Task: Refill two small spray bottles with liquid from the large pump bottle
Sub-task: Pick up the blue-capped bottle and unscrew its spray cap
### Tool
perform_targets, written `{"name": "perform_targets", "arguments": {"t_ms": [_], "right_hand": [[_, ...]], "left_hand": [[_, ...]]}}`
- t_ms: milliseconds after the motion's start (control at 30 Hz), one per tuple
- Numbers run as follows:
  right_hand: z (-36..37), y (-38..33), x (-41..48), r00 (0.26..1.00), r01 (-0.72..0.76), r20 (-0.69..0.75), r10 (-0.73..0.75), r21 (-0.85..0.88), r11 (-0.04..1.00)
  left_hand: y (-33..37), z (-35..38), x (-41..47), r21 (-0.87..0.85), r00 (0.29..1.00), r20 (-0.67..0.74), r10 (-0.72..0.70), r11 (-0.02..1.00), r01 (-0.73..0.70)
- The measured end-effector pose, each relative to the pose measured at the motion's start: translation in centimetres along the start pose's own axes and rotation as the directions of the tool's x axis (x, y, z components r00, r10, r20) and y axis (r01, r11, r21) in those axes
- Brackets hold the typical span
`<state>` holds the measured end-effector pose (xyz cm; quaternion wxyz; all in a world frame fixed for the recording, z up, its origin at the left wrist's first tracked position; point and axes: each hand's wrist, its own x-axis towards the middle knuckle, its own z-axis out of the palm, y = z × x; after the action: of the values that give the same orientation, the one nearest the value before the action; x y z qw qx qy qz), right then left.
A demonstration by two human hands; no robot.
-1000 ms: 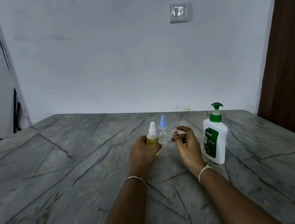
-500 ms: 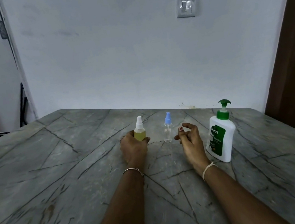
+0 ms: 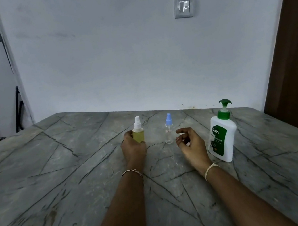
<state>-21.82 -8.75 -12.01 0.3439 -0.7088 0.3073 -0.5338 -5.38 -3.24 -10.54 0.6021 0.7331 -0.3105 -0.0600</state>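
A small spray bottle with yellow liquid and a white nozzle (image 3: 138, 134) stands upright on the grey marble table (image 3: 57, 173), and my left hand (image 3: 133, 148) is wrapped around its lower body. To its right stands a small clear spray bottle with a blue nozzle (image 3: 169, 132), untouched. My right hand (image 3: 190, 144) hovers just right of it, fingers loosely curled and apart, holding nothing. The large white pump bottle with a green pump and green label (image 3: 222, 133) stands upright to the right of that hand.
A pale wall with a light switch (image 3: 183, 7) rises behind the table's far edge. A dark brown door (image 3: 293, 54) is at the right. The table's near edge runs along the bottom.
My left hand has slid the yellow spray bottle to the left, away from the clear bottle. My right hand has opened and drifted slightly right.
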Motion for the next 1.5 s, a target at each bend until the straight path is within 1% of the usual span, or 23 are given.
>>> {"name": "perform_targets", "arguments": {"t_ms": [67, 300, 400, 500, 567, 667, 733, 767, 833, 933, 1067, 1200, 1367, 1500], "right_hand": [[-0.1, 0.0, 0.0, 1.0, 0.023, 0.0, -0.023, -0.055, 0.998], [-0.4, -0.3, 0.2, 1.0, -0.01, -0.029, 0.007, -0.113, 0.994], [-0.5, -0.3, 0.6, 1.0, -0.003, -0.018, 0.001, -0.147, 0.989], [-0.6, -0.4, 1.3, 1.0, -0.024, -0.012, 0.022, -0.191, 0.981], [-0.5, -0.7, 1.9, 0.998, -0.053, -0.056, 0.039, -0.266, 0.963], [0.0, -0.8, 2.8, 0.983, -0.083, -0.18, 0.021, -0.345, 0.935], [0.7, -0.5, 3.5, 0.969, -0.063, -0.246, -0.022, -0.333, 0.941], [1.1, -0.2, 3.9, 0.967, -0.045, -0.251, -0.035, -0.305, 0.951], [1.8, 0.3, 4.5, 0.977, -0.063, -0.215, 0.003, -0.276, 0.959], [2.7, 1.1, 5.5, 0.985, -0.148, -0.13, 0.116, -0.268, 0.952], [3.7, 2.4, 6.4, 0.976, -0.216, -0.027, 0.215, -0.228, 0.949], [3.9, 2.5, 6.2, 0.978, -0.205, -0.001, 0.208, -0.155, 0.966], [3.8, 1.8, 5.8, 0.987, -0.153, 0.013, 0.158, -0.168, 0.974], [2.9, 0.7, 5.0, 0.989, -0.143, 0.019, 0.149, -0.178, 0.973]], "left_hand": [[-0.1, 0.0, 0.1, 0.011, 1.0, 0.005, 0.005, 1.0, -0.005], [-0.1, -0.2, -0.1, 0.008, 0.999, 0.031, -0.016, 1.0, 0.016], [-0.1, -0.1, 0.0, -0.001, 0.999, 0.006, -0.032, 0.999, 0.032], [0.1, 0.0, 0.2, 0.049, 0.998, -0.046, -0.031, 0.998, 0.033], [0.4, 0.1, 0.3, 0.078, 0.997, -0.08, -0.019, 0.997, 0.025], [0.6, 0.3, 0.3, 0.067, 0.994, -0.104, -0.017, 0.997, 0.024], [0.5, 0.6, 0.2, 0.072, 0.994, -0.107, 0.001, 0.997, 0.007], [0.4, 0.7, 0.2, 0.072, 0.993, -0.114, 0.012, 0.997, -0.004], [0.4, 0.7, 0.2, 0.046, 0.991, -0.135, 0.017, 0.999, -0.011], [0.1, 0.5, 0.6, 0.01, 0.986, -0.166, -0.007, 1.0, 0.008], [0.0, 0.4, 0.8, 0.015, 0.988, -0.153, -0.029, 0.999, 0.032], [0.0, 0.5, 0.9, 0.019, 0.989, -0.143, -0.028, 0.999, 0.03], [0.2, 0.5, 0.5, -0.008, 0.993, -0.121, -0.012, 1.0, 0.011], [0.8, 0.3, -0.1, 0.003, 0.99, -0.141, 0.007, 1.0, -0.007]]}}
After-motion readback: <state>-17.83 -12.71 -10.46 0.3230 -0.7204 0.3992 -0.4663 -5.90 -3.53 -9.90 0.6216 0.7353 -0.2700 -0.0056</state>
